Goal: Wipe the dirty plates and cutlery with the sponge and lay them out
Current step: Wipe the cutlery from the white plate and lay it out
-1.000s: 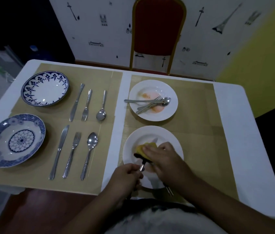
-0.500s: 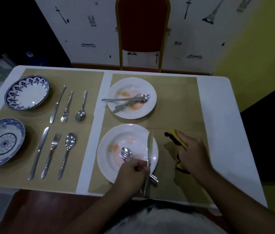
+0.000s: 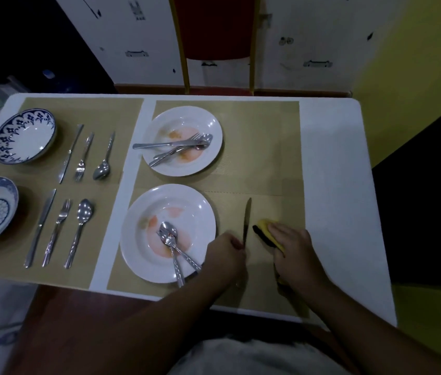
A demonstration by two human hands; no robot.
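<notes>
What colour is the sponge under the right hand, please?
The sponge is yellow with a black layer; head view.

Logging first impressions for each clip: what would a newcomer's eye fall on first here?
The two hands at the table's near edge stand out first: the left hand grips a knife, close beside the right hand, which holds a yellow sponge. Next come the two stained white plates in the middle, the near plate and the far plate, each carrying dirty cutlery. They contrast with the clean blue-patterned dishes and neat cutlery rows on the left mat.
</notes>
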